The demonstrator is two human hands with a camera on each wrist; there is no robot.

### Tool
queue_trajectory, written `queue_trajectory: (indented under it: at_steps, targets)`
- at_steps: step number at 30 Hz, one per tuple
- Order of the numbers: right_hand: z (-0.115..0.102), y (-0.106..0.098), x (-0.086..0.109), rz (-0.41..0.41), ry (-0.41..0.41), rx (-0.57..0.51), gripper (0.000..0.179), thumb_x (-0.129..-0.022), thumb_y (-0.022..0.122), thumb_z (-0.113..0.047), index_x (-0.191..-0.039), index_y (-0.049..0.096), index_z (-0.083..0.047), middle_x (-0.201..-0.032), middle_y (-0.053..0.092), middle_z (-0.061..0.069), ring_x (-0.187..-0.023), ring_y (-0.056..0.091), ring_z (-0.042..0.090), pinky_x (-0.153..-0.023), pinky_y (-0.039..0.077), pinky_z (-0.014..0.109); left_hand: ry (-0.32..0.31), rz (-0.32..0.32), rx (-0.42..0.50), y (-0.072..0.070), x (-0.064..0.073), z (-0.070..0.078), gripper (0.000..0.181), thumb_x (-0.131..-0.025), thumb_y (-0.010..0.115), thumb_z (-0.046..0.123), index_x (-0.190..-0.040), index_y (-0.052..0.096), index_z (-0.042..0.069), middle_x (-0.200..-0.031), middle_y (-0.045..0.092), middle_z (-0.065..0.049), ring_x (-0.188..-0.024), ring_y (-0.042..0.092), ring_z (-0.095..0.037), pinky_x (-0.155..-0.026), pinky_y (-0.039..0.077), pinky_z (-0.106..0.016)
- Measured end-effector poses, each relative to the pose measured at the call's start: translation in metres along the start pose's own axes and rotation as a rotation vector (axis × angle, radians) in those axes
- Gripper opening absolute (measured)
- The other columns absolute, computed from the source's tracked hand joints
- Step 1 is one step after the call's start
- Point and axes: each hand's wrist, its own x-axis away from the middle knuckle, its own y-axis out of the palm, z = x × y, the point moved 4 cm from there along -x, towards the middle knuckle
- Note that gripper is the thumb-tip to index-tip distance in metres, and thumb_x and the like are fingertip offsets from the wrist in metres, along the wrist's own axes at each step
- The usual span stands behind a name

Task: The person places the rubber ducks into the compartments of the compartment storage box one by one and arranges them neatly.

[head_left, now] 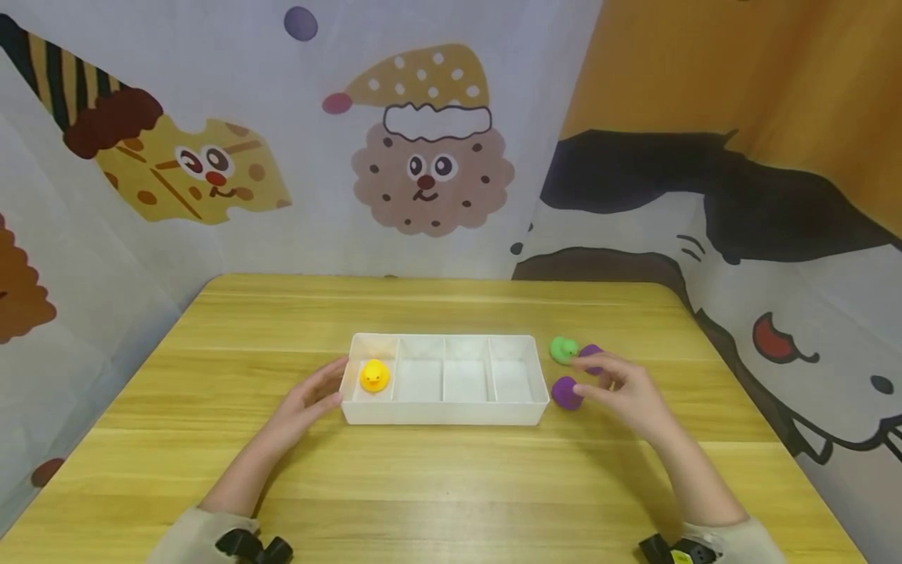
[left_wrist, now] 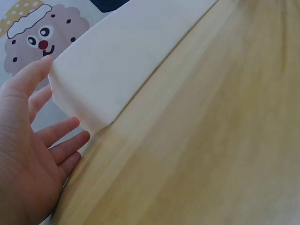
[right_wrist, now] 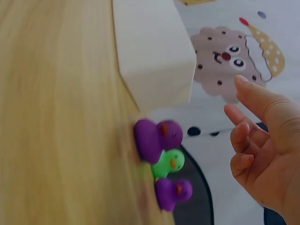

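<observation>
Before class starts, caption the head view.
Left hand and right hand flank a white tray; yellow duck inside, green duck and purple ducks outside.

On a yellow wood-grain table point(head_left: 451, 478)
Bears a white four-compartment box point(head_left: 445, 413), two purple toy ducks point(head_left: 565, 394), one green toy duck point(head_left: 561, 350).

Head view: far purple duck point(head_left: 590, 350) partly hidden behind fingers of R hand point(head_left: 630, 392); sleeves point(head_left: 197, 539) & black wrist gear point(head_left: 247, 546) cut off at btm edge, markings on R one's yellow patch too small to read. Table's point(head_left: 451, 486) near edge out of frame. Both wrist views: white tray point(head_left: 445, 414) runs off top, walls hiding compartments & yellow duck point(head_left: 375, 377); L hand point(left_wrist: 30, 154) cropped at L edge, R hand at R. R wrist view: near purple duck point(right_wrist: 149, 140) covers pt. of green duck point(right_wrist: 164, 165); wood grain blurry.
</observation>
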Motion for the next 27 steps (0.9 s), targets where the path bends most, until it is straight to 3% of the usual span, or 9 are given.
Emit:
queue_trajectory:
  at_steps: [8,17,23,27]
  targets:
    - [0.024,-0.001,0.004,-0.037,0.036,0.05,0.03,-0.08,0.075,0.0,-0.109,0.068,0.003,-0.081,0.06,0.005,-0.06,0.048,0.014,-0.046,0.039,0.025,-0.001,0.003,0.01,0.0,0.0,-0.001,0.053,-0.1,0.051,0.015,-0.15,0.033,0.012,-0.144,0.041,-0.021,-0.127,0.042,-0.039,-0.096,0.036,-0.056]
    - [0.085,0.009,0.005,-0.119,0.114,0.0,0.038,-0.084,0.074,-0.013,-0.12,0.065,-0.005,-0.082,0.059,0.008,-0.059,0.049,0.014,-0.045,0.041,0.026,-0.014,0.008,0.003,0.0,0.0,-0.003,0.053,-0.1,0.052,0.017,-0.15,0.034,0.015,-0.144,0.042,-0.019,-0.127,0.042,-0.038,-0.097,0.037,-0.054]
    - [0.1,0.014,0.007,-0.156,0.157,-0.058,0.041,-0.085,0.074,-0.019,-0.122,0.063,-0.006,-0.067,0.058,0.012,-0.054,0.054,0.024,-0.046,0.046,0.03,-0.021,0.01,0.006,0.0,0.0,-0.002,0.052,-0.1,0.052,0.017,-0.15,0.034,0.016,-0.144,0.041,-0.02,-0.128,0.041,-0.039,-0.097,0.036,-0.058]
    - [0.107,0.018,0.008,-0.17,0.17,-0.07,0.041,-0.085,0.074,-0.021,-0.122,0.063,-0.007,-0.072,0.059,0.01,-0.056,0.055,0.022,-0.049,0.048,0.031,-0.021,0.008,0.005,0.0,0.001,-0.002,0.053,-0.1,0.051,0.017,-0.15,0.033,0.016,-0.145,0.04,-0.02,-0.128,0.041,-0.039,-0.097,0.035,-0.059]
